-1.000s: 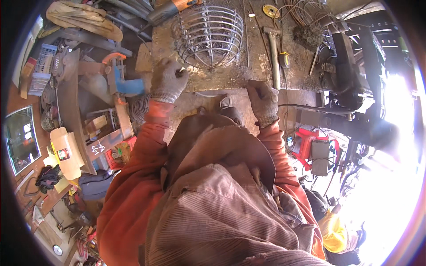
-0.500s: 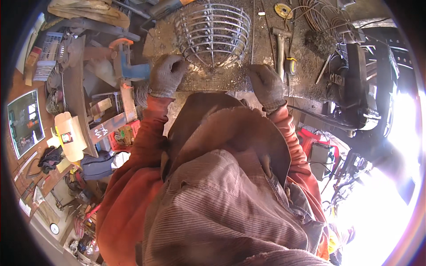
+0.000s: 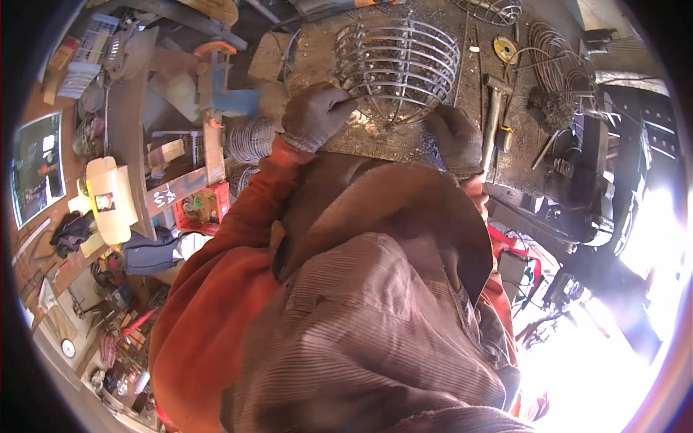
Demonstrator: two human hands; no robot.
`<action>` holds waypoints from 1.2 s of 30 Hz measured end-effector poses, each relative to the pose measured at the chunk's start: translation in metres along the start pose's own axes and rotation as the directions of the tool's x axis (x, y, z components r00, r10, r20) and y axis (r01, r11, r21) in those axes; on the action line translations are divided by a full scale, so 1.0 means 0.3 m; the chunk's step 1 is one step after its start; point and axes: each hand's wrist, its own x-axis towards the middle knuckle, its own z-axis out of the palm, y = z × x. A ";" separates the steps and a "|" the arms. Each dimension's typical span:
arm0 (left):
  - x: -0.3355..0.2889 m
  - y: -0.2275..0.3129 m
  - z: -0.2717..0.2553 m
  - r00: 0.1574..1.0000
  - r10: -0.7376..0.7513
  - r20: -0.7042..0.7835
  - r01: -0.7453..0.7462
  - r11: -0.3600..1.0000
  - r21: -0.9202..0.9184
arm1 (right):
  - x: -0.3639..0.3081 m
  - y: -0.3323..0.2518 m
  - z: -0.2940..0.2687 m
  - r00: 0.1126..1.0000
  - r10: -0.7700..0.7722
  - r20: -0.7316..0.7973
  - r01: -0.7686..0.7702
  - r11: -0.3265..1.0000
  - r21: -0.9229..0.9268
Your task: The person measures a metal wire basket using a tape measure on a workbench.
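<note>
A rounded cage of bent metal rods (image 3: 401, 63) lies on the worn wooden bench (image 3: 346, 141), its narrow end toward me. My left hand (image 3: 315, 117), in a dirty knitted glove, is at the cage's near left side. Its fingers are curled closed, with the tips against or very close to the outer rods. On the near right side is my right hand (image 3: 455, 141), gloved too and somewhat blurred, its fingers bent inward by the rods. Whether either hand grips a rod is hidden by the gloves.
Right of the cage lie a hammer (image 3: 494, 119), a tape measure (image 3: 506, 138), a yellow disc (image 3: 504, 50) and coiled wire (image 3: 559, 58). A dark vise-like machine (image 3: 588, 166) stands further right. At left are a blue clamp-like tool (image 3: 234, 101), wire coils (image 3: 249, 139) and a red crate (image 3: 206, 207).
The whole view has shifted, so the bench things appear further right and lower. My right hand has come closer to the cage. My left hand has moved slightly farther over the bench.
</note>
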 end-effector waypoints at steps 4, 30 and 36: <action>0.010 -0.035 -0.001 0.998 0.054 0.020 -0.054 0.999 0.003 | -0.002 -0.027 0.023 0.999 0.040 0.003 -0.040 0.999 0.023; -0.012 -0.007 0.016 0.996 0.073 -0.047 -0.056 0.955 0.291 | 0.195 -0.145 -0.278 0.944 -0.257 -0.207 0.188 0.935 -0.302; -0.035 -0.048 -0.051 0.994 0.102 0.036 -0.107 0.966 0.237 | 0.426 -0.110 -0.239 0.937 -0.349 -0.023 0.262 0.743 -0.616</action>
